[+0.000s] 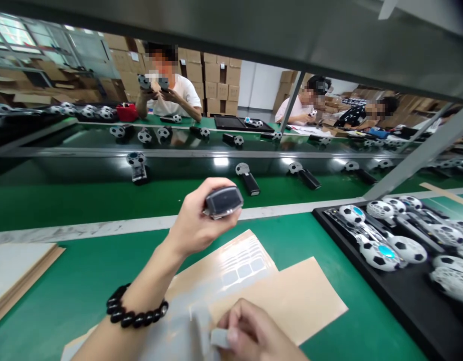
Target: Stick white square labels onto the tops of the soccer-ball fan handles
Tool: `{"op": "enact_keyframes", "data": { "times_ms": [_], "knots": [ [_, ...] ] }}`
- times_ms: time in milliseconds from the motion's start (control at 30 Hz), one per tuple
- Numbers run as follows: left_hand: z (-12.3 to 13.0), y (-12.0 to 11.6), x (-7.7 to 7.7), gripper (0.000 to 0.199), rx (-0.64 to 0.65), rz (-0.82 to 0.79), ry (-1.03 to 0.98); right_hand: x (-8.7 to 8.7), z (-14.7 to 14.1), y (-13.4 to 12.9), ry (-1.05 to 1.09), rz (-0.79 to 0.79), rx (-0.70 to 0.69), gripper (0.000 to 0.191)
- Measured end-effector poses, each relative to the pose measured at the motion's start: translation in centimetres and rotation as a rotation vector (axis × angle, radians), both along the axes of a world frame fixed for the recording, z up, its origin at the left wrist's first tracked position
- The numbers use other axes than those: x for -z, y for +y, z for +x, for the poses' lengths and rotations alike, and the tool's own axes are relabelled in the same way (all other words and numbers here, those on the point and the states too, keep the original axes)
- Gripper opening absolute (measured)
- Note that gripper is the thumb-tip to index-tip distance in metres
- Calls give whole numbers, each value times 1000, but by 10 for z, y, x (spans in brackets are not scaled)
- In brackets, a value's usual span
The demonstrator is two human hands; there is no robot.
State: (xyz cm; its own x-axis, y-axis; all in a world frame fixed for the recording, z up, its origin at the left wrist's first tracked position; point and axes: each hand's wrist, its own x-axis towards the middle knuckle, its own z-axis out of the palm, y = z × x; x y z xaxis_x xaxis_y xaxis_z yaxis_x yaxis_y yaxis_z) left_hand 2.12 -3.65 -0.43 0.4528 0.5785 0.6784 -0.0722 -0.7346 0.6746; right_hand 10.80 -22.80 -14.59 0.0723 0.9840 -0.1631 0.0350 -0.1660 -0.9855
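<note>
My left hand (196, 220), with a black bead bracelet on its wrist, is raised over the bench and wrapped round a dark handle (224, 201). The handle's end faces me, and the rest of the item is hidden behind my fingers. Low in the view, my right hand (250, 333) pinches a small pale grey sticker-like piece (221, 338) between thumb and fingers. Beneath both hands lie sheets (242, 273) with rows of grey rounded rectangles and a brown backing sheet (302, 296). A blurred grey strip stands beside the right hand.
To the right, a black tray (389, 301) holds several football-patterned handheld devices (380, 253). Similar devices (248, 178) lie on the green conveyor (194, 185) ahead. A sheet stack (21, 276) sits at left. Slanted metal posts and an overhead shelf frame the bench; people work opposite.
</note>
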Motion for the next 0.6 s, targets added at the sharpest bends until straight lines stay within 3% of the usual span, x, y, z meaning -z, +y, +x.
{"op": "enact_keyframes", "data": {
  "times_ms": [100,267,333,433,600],
  "knots": [
    [-3,1,0,27,52,87,43,-35,31,13,297,-53,-49,38],
    [-10,3,-7,26,98,219,189,-141,64,46,284,167,59,30],
    [-11,2,-10,26,99,246,236,-170,66,57,220,248,113,23],
    [-13,-1,-14,27,107,266,280,-186,64,69,140,293,128,15],
    [-14,-2,-15,28,123,246,325,-180,62,78,140,272,125,12]
  ]
}}
